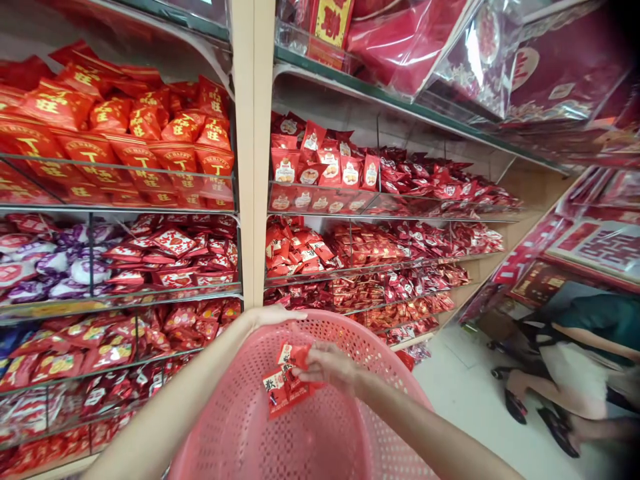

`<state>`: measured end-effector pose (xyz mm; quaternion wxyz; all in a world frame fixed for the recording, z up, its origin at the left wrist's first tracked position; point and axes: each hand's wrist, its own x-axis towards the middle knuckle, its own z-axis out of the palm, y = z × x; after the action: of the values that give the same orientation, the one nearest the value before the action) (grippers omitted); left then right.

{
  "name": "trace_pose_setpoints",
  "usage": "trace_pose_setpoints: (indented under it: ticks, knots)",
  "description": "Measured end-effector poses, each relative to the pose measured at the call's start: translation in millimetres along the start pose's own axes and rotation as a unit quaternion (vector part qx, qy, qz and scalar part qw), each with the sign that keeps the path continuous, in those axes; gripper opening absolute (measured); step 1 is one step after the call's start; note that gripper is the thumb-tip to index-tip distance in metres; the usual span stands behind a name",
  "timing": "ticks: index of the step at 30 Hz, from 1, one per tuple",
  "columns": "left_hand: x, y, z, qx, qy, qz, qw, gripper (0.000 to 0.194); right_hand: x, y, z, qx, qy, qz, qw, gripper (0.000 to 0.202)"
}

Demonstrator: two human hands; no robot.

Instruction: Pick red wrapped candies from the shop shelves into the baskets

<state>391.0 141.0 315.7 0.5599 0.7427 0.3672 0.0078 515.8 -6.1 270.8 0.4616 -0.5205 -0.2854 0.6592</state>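
A large pink perforated basket point(320, 460) takes up the lower middle of the view. My left hand point(274, 316) is closed over its far rim. Inside the basket's opening, my right hand point(327, 368) has its fingers closed on small red packets point(285, 397) with cream labels and black characters. The packets hang over the basket's interior, fanned out to the left of my fingers. Beyond the rim, a shelf compartment holds similar red packets point(300, 252) with cream labels.
Shelves of red packets point(125, 160) stand left and right of a pale wooden post point(253, 153). Purple and white packets point(75, 263) lie at left. Wrapped goods point(450, 60) overhang the upper right. A seated person point(575, 367) is at right above the pale floor point(450, 380).
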Motion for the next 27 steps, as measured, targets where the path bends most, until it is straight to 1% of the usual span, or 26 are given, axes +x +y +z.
trace_pose_setpoints:
  ticks: [3, 6, 10, 15, 17, 20, 23, 27]
  knots:
    - [2, -2, 0.6, 0.008, -0.022, -0.017, 1.000, 0.069, -2, 12, 6, 0.024, -0.011, 0.042, 0.999, 0.017]
    - [5, -1, 2.4, 0.015, -0.023, -0.021, 0.999, 0.064, -4, 25, 13, 0.030, -0.009, 0.053, 0.998, 0.014]
    - [8, 4, 6.2, 0.027, -0.010, -0.014, 0.999, 0.056, -8, 47, 22, 0.084, 0.025, 0.042, 0.995, 0.024]
    - [17, 8, 8.9, 0.063, -0.012, -0.008, 0.998, 0.052, -12, 74, 31, 0.175, 0.063, -0.018, 0.982, 0.037]
    - [20, 9, 9.7, 0.071, -0.013, -0.015, 0.997, 0.050, -12, 82, 34, 0.189, 0.081, -0.007, 0.979, 0.042]
    - [21, 10, 11.4, 0.062, -0.019, -0.020, 0.998, 0.047, -10, 88, 35, 0.170, 0.107, 0.029, 0.979, 0.042]
    - [16, 13, 13.1, 0.030, -0.035, -0.017, 0.999, 0.044, -8, 88, 36, 0.131, 0.123, 0.057, 0.982, 0.035]
    - [8, 16, 11.0, -0.008, -0.055, -0.008, 0.998, 0.046, -7, 83, 38, 0.076, 0.115, 0.076, 0.988, 0.027]
